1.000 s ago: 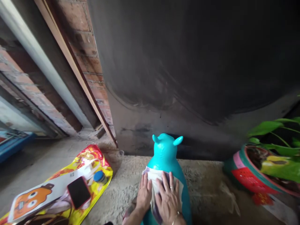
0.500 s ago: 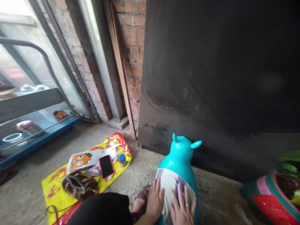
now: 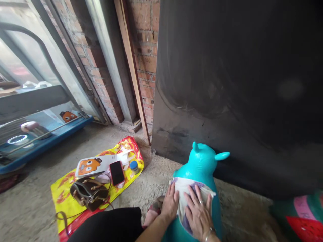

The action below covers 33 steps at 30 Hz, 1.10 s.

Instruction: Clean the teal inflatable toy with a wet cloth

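Observation:
A teal inflatable animal toy point(image 3: 202, 164) with two small ears stands on the concrete floor in front of me. A white and purple cloth point(image 3: 184, 188) lies over its back. My left hand point(image 3: 170, 203) rests flat on the cloth's left edge, fingers together. My right hand point(image 3: 199, 213), with a ring and a bracelet, presses flat on the cloth beside it, fingers spread. Neither hand grips anything.
A yellow and red plastic bag point(image 3: 63, 195) lies on the floor to the left, bearing a dark phone point(image 3: 117, 172), a brown handbag point(image 3: 88, 193), an orange-printed card point(image 3: 93, 165) and a blue-capped jar point(image 3: 133, 165). A dark wall point(image 3: 239, 101) stands ahead. A painted pot point(image 3: 300, 215) sits at right.
The view has swung left, bringing the window, blue ledge and handbag into sight. Both hands have stayed flat on the cloth, shifting slightly over the toy's back.

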Motion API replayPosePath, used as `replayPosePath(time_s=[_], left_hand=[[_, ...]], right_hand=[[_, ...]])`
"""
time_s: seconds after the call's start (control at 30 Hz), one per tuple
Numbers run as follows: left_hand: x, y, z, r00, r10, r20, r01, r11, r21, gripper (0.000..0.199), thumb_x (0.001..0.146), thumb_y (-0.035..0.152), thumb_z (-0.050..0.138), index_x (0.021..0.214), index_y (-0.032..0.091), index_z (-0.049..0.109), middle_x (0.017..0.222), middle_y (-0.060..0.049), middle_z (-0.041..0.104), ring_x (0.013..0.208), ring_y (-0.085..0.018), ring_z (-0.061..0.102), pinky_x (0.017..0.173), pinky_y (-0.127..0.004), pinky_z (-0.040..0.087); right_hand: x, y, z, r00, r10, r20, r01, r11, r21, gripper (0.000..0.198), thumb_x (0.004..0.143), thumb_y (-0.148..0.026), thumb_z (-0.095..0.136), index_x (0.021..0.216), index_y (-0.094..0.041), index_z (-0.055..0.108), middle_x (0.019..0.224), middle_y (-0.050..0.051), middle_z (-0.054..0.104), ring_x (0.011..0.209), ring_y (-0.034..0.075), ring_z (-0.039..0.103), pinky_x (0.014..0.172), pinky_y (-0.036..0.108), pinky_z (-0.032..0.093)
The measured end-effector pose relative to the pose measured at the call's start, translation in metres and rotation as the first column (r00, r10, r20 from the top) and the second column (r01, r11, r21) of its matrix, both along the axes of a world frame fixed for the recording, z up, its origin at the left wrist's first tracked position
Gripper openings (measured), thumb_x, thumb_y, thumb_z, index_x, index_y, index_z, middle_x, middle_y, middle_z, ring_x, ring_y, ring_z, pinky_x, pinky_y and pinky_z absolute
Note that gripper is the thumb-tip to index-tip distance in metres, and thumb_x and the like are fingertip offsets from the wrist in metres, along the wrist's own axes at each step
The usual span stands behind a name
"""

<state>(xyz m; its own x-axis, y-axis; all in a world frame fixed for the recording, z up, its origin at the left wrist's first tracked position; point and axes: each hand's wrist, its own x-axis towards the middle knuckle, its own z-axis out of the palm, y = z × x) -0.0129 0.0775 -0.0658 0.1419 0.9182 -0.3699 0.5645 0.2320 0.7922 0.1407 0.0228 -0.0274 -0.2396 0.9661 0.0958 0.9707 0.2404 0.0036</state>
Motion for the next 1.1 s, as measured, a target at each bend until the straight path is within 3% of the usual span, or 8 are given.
replayPosePath(time_s=[0.13,0.27,0.43,0.53,0.63,0.8,0.97,1.1], left_hand=[[0.005,0.017,-0.006,0.999,-0.02,0.039,0.02,1.0,0.015,0.064,0.092,0.048,0.022,0.146,0.015,0.027,0.156,-0.002,0.026,0.145,-0.012,0.015,0.12,-0.025,0.011],[0.004,0.006,-0.001,0.998,0.0,0.058,-0.002,0.999,0.038,0.063,0.091,0.047,0.023,0.145,0.014,0.03,0.155,-0.003,0.029,0.145,-0.014,0.017,0.12,-0.026,0.012],[-0.011,-0.054,0.001,0.996,0.077,0.044,-0.08,0.996,0.048,0.063,0.09,0.047,0.027,0.142,0.013,0.036,0.153,-0.006,0.032,0.144,-0.019,0.021,0.121,-0.035,0.014],[-0.02,-0.096,-0.013,0.991,0.121,0.063,-0.126,0.988,0.093,0.064,0.089,0.047,0.024,0.144,0.014,0.033,0.156,-0.005,0.025,0.145,-0.016,0.018,0.121,-0.032,0.014],[-0.021,-0.114,-0.029,0.987,0.151,0.06,-0.158,0.978,0.137,0.066,0.089,0.047,0.023,0.143,0.011,0.034,0.156,-0.007,0.026,0.145,-0.018,0.019,0.121,-0.035,0.015],[-0.015,-0.093,-0.033,0.98,0.19,0.053,-0.195,0.974,0.113,0.061,0.089,0.042,0.026,0.141,0.013,0.038,0.153,-0.007,0.033,0.143,-0.018,0.025,0.121,-0.035,0.017],[-0.01,-0.05,-0.012,0.985,0.169,-0.013,-0.17,0.985,-0.034,0.059,0.091,0.038,0.024,0.141,0.011,0.037,0.151,-0.008,0.037,0.142,-0.018,0.027,0.119,-0.031,0.018],[0.0,-0.009,-0.006,0.992,0.127,0.002,-0.127,0.991,-0.047,0.058,0.092,0.039,0.022,0.142,0.013,0.037,0.151,-0.007,0.038,0.141,-0.015,0.029,0.118,-0.026,0.018]], right_hand=[[0.008,0.022,0.008,0.999,0.011,0.038,-0.013,0.999,0.039,0.046,0.094,-0.028,0.029,0.138,-0.038,0.041,0.153,-0.006,0.027,0.142,0.033,0.015,0.107,0.073,0.002],[0.005,0.017,0.014,1.0,-0.001,0.029,0.001,1.0,0.017,0.046,0.095,-0.031,0.028,0.138,-0.035,0.042,0.153,-0.005,0.025,0.141,0.034,0.016,0.106,0.074,0.001],[-0.001,-0.044,-0.01,0.999,0.044,0.001,-0.044,0.999,0.008,0.059,0.086,-0.048,0.047,0.143,-0.038,0.032,0.154,-0.001,0.022,0.14,0.038,0.018,0.104,0.075,0.009],[-0.002,-0.082,-0.037,0.999,0.045,0.004,-0.045,0.997,0.061,0.068,0.075,-0.052,0.058,0.14,-0.042,0.037,0.149,0.001,0.033,0.136,0.042,0.027,0.102,0.077,0.008],[-0.002,-0.091,-0.047,0.999,0.038,0.019,-0.04,0.997,0.062,0.068,0.072,-0.049,0.06,0.137,-0.043,0.04,0.148,0.001,0.034,0.135,0.043,0.03,0.1,0.08,0.01],[-0.008,-0.063,-0.029,0.999,0.039,0.012,-0.038,0.999,-0.024,0.072,0.068,-0.044,0.063,0.137,-0.04,0.041,0.151,0.002,0.026,0.136,0.045,0.025,0.095,0.083,0.007],[-0.009,-0.028,-0.004,0.996,0.08,-0.045,-0.085,0.99,-0.112,0.056,0.084,-0.055,0.048,0.137,-0.044,0.039,0.153,-0.002,0.023,0.139,0.039,0.02,0.098,0.08,0.004],[-0.005,0.014,0.011,0.998,0.043,-0.039,-0.047,0.994,-0.102,0.044,0.092,-0.051,0.036,0.134,-0.041,0.045,0.153,-0.005,0.023,0.142,0.034,0.015,0.104,0.075,0.002]])
